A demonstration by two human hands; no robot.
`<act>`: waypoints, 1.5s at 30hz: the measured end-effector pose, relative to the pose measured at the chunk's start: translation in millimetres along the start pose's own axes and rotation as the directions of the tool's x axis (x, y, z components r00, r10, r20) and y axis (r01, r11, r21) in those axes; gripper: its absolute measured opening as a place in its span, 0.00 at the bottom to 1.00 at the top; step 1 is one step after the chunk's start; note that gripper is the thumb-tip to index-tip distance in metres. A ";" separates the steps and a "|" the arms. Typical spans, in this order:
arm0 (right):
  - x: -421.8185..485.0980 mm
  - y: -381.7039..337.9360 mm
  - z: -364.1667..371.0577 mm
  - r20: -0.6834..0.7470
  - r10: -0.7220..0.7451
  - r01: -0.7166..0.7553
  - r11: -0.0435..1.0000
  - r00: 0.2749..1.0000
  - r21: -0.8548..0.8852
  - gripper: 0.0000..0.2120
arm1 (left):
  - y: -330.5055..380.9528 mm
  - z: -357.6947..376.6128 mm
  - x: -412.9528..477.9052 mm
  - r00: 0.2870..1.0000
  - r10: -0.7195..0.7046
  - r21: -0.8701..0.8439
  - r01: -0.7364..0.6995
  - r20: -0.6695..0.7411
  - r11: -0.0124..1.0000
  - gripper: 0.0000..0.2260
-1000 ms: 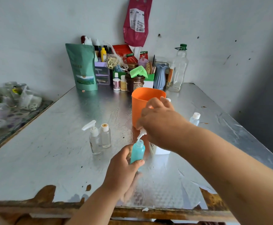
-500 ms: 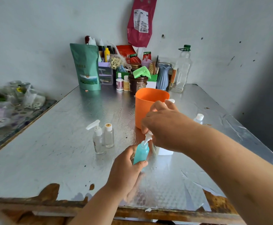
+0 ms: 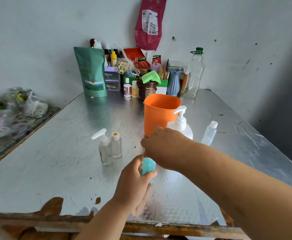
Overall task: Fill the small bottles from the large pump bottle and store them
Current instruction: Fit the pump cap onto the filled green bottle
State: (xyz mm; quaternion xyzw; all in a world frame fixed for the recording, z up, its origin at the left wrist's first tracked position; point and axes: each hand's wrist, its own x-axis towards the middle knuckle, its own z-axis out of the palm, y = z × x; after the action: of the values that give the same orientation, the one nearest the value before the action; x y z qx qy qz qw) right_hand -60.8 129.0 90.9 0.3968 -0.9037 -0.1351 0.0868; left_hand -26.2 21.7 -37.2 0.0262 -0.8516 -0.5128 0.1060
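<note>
Teal small bottle (image 3: pixel 148 166) gripped by left hand (image 3: pixel 134 184); right hand (image 3: pixel 162 148) clasps its top, apparently capping it. Next: storing it.

The counter (image 3: pixel 72 153) is covered in silvery embossed foil that has torn along the near edge, baring brown wood. At mid-counter an orange tub (image 3: pixel 159 115) stands with the large pump bottle (image 3: pixel 180 122) just beside it on the right. To the left, a small clear pump bottle (image 3: pixel 105 149) and a small orange-capped bottle (image 3: pixel 116 146) stand touching. A small white-capped bottle (image 3: pixel 209 134) stands apart on the right. Along the back wall are a green pouch (image 3: pixel 92 73), a brown jar (image 3: pixel 146 90), a blue vase (image 3: pixel 174 82) and a tall clear bottle (image 3: pixel 194 75).
</note>
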 end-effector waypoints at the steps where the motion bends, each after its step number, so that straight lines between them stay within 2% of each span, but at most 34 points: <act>1: -0.6 -0.8 1.0 -0.010 0.040 -0.040 0.997 0.999 0.067 0.19 | 0.2 0.0 0.0 1.000 0.002 -0.011 -0.003 -0.001 1.000 0.15; 5: -4.3 -4.8 3.2 -0.005 0.128 -0.121 0.947 0.992 0.297 0.28 | 0.0 0.4 0.3 1.000 -0.008 -0.023 0.008 -0.004 1.000 0.15; 9: -1.6 -6.6 4.1 0.035 0.286 -0.276 0.871 0.957 0.408 0.20 | -1.4 0.8 0.3 1.000 -0.017 -0.006 0.017 -0.019 1.000 0.12; 13: -6.2 -9.9 11.3 0.056 0.340 -0.312 0.770 0.939 0.556 0.27 | 0.8 0.0 0.0 0.999 0.001 0.005 -0.001 -0.035 1.000 0.12; 14: -7.8 -10.8 14.5 0.058 0.354 -0.315 0.730 0.933 0.606 0.26 | 0.9 0.0 0.5 0.999 -0.010 0.010 0.010 -0.040 1.000 0.13; 16: -8.4 -10.1 23.1 0.058 0.411 -0.338 0.653 0.910 0.678 0.14 | 1.0 0.0 1.4 0.999 -0.020 0.001 0.020 -0.039 1.000 0.13; 17: -8.2 -9.2 27.4 0.063 0.454 -0.367 0.623 0.889 0.690 0.11 | 1.1 -0.2 1.3 0.999 -0.016 -0.009 0.016 -0.031 1.000 0.12; 20: -9.7 -8.2 36.6 0.106 0.517 -0.417 0.536 0.850 0.734 0.18 | 2.1 -0.9 -0.1 1.000 -0.010 -0.024 0.010 -0.019 1.000 0.10; 22: -11.2 -10.4 41.7 0.118 0.486 -0.380 0.485 0.866 0.788 0.20 | 3.0 -2.0 0.0 1.000 -0.016 -0.042 0.015 -0.024 0.999 0.08; 24: -12.7 -11.9 46.5 0.106 0.456 -0.340 0.469 0.883 0.815 0.16 | 4.3 -2.8 0.3 1.000 -0.013 -0.052 0.012 -0.026 0.999 0.08; 26: -14.1 -12.0 50.8 0.109 0.506 -0.362 0.434 0.855 0.825 0.13 | 4.5 -2.6 -0.1 1.000 -0.005 -0.057 0.003 -0.021 0.998 0.09; 28: -14.7 -11.6 54.5 0.124 0.561 -0.394 0.390 0.819 0.832 0.17 | 3.4 -1.8 -0.7 1.000 -0.001 -0.052 0.000 -0.018 0.999 0.10; 30: -14.6 -13.4 56.3 0.131 0.555 -0.386 0.372 0.822 0.844 0.19 | 1.7 -0.8 -0.2 1.000 0.010 -0.040 -0.011 -0.024 0.999 0.09; 33: -14.4 -14.7 56.8 0.094 0.539 -0.337 0.372 0.837 0.865 0.15 | 1.6 -0.7 0.3 0.999 0.011 -0.041 -0.012 -0.037 0.999 0.10; 37: -13.6 -14.1 61.5 0.099 0.605 -0.343 0.303 0.790 0.889 0.15 | 2.1 0.0 -0.1 0.999 0.024 -0.043 -0.025 -0.027 0.999 0.12; 41: -12.8 -17.3 64.1 0.079 0.551 -0.306 0.332 0.831 0.892 0.08 | 2.1 -0.8 0.1 0.999 0.027 -0.035 -0.028 -0.034 0.999 0.11; 42: -12.6 -17.7 64.7 0.078 0.557 -0.302 0.324 0.827 0.897 0.08 | 2.0 -0.8 0.0 0.999 0.030 -0.034 -0.031 -0.036 0.999 0.11; 45: -11.5 -17.3 67.0 0.113 0.596 -0.327 0.264 0.795 0.907 0.18 | 1.9 -0.1 -0.4 0.999 0.040 -0.034 -0.041 -0.031 0.999 0.11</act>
State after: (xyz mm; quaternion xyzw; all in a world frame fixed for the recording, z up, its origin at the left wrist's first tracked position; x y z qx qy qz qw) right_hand -58.7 138.0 21.3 0.1089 -0.8867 0.4492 0.0120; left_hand -25.6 22.6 -35.6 0.0149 -0.8411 -0.5249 0.1297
